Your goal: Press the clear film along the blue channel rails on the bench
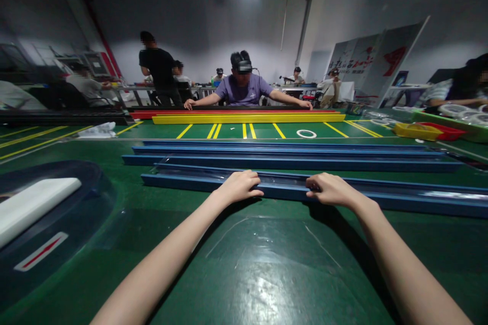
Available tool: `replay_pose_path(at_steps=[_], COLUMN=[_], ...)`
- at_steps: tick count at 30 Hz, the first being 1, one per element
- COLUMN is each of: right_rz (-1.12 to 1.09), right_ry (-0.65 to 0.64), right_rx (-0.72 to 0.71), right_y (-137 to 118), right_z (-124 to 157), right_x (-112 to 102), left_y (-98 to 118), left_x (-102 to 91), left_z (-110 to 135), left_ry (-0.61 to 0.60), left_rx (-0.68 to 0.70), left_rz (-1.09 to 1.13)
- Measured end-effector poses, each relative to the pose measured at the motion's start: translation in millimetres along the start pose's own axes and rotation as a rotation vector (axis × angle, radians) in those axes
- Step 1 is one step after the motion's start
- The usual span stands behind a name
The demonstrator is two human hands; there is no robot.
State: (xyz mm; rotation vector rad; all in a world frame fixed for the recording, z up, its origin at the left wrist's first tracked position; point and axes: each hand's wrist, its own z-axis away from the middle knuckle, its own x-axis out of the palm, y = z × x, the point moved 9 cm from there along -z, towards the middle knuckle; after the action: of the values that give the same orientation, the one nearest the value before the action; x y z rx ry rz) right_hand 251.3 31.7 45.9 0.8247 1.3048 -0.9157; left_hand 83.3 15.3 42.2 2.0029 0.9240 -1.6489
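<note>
A long blue channel strip (284,192) lies across the green table in front of me, with clear film showing along its trough. My left hand (241,185) is closed over it left of centre, fingers over the far edge and thumb on the near side. Farther right, my right hand (327,188) grips the same strip with curled fingers. Just beyond it, several more blue channel strips (267,162) lie roughly parallel. A thin clear plastic sheet (263,244) rests on the table between my forearms.
A dark transparent case with a white bar (41,203) sits at the left. Yellow (247,119) and red strips lie farther back, where a person (244,89) sits. A white ring (306,134) lies before them; yellow and red trays (417,131) stand right.
</note>
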Motion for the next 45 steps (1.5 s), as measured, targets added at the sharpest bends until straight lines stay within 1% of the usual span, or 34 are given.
replay_pose_path(at_steps=[4,7,13,20,29,38,45], right_rz=[-0.021,-0.011,0.042,0.011,-0.009,-0.037,-0.025], right_ry=[0.002,0.031,0.101,0.150,0.164,0.138,0.142], right_rx=[0.000,-0.008,-0.045,-0.089,-0.163,-0.166,-0.177], right_y=[0,-3,-16,-30,-38,-40,-41], right_z=[-1,-2,-4,-4,-6,-8,-9], right_x=[2,2,0,-3,2,5,6], left_y=[0,0,0,-1,-1,-2,-3], left_x=[-0.3,-0.8,-1.0,-0.7,-1.2,-1.6,-0.2], left_z=[0,0,0,0,-1,-1,-1], left_ry=[0.005,0.008,0.002,0.001,-0.009,-0.023,-0.017], left_rx=[-0.002,-0.003,-0.004,-0.015,-0.030,-0.052,-0.055], left_rz=[0.006,0.007,0.028,0.066,0.056,0.064,0.069])
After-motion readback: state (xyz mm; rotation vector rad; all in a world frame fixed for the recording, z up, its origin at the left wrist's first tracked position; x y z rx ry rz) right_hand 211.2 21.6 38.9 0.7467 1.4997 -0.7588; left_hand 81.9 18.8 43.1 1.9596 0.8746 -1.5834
